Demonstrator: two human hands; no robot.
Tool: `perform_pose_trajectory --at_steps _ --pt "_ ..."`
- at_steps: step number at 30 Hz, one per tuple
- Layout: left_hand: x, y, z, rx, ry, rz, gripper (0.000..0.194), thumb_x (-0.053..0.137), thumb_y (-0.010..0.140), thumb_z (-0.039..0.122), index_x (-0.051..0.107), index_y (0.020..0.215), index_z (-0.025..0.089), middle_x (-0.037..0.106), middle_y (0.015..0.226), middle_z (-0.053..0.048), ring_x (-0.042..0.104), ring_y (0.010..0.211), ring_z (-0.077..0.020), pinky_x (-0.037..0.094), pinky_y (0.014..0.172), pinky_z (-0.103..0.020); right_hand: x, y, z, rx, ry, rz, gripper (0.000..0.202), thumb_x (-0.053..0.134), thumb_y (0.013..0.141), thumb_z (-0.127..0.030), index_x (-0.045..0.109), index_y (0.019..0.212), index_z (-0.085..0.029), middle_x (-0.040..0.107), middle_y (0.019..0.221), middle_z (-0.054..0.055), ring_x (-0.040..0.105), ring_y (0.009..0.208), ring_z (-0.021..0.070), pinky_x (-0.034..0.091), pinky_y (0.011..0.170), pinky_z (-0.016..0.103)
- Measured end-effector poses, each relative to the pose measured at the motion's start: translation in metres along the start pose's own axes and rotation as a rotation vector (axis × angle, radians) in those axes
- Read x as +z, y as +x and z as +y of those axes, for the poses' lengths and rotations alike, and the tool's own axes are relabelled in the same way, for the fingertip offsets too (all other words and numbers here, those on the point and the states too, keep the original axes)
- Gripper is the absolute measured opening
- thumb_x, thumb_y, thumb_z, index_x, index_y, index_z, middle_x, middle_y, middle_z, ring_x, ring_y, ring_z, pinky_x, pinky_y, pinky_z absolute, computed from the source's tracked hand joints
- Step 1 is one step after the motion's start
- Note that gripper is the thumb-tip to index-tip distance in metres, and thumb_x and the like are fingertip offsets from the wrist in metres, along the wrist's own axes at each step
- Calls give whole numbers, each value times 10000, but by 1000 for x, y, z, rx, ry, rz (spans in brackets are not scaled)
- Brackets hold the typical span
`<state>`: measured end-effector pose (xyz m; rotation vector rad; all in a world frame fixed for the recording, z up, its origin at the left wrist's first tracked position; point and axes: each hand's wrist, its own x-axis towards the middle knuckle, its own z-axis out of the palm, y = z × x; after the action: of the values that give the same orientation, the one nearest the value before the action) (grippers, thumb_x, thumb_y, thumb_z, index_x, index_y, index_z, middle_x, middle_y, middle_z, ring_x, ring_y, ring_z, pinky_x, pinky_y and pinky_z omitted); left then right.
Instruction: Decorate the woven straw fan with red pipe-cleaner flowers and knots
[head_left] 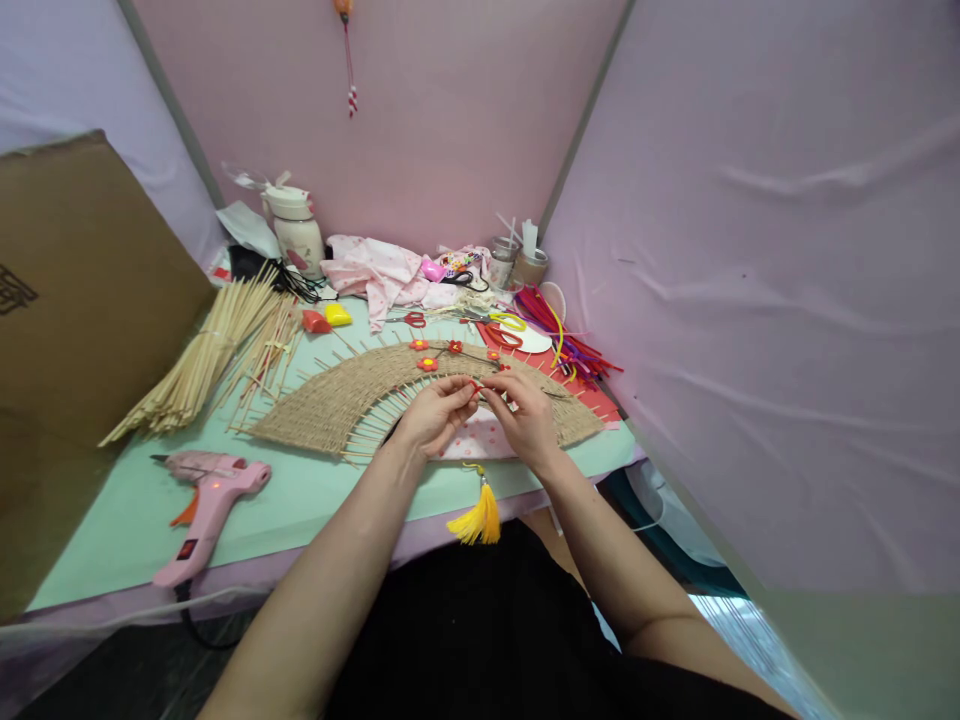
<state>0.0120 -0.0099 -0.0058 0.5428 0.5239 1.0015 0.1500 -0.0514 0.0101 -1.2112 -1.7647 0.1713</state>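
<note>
A woven tan fan (315, 405) with thin sticks along its edges lies across the table, with red flowers (427, 364) that have yellow centres on its upper middle. Above its lower middle, my left hand (442, 412) and my right hand (525, 412) meet at the fingertips. Both pinch a small red piece (475, 386), whose exact shape is too small to make out. A yellow tassel (480, 512) hangs at the fan's bottom centre, below my hands. Pink dotted cloth (476, 440) shows between my wrists.
A pink glue gun (214, 500) lies at the left front, its cord over the edge. Bundled sticks (202, 360) stand beside a cardboard box (75, 330). Behind the fan are red scissors (502, 336), a white bottle (296, 230), pink cloth (375, 270) and coloured fuzzy stems (559, 335).
</note>
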Motion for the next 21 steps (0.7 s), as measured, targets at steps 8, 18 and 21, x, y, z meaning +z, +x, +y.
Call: perform_pose_trajectory --at_steps 8,18,21 --pt "-4 1 -3 -26 87 -64 256 831 521 149 661 707 104 631 649 -4 558 551 -55 460 567 -170 -10 2 -1 33 40 -130 112 541 852 -249 602 781 -186 593 737 32 519 699 150 402 647 280" --pt "3 -3 1 230 640 -97 40 698 612 108 688 642 131 624 594 17 516 564 -75 393 564 -191 -21 13 10 685 576 -501 246 629 736 -392 567 697 -158 433 546 -59 346 478 72 260 470 220" --pt "3 -2 0 205 561 -134 40 708 636 127 684 669 130 628 605 14 528 565 -73 409 566 -184 -29 15 10 663 628 -574 264 631 750 -411 589 731 -151 467 572 -46 369 486 72 277 474 219"
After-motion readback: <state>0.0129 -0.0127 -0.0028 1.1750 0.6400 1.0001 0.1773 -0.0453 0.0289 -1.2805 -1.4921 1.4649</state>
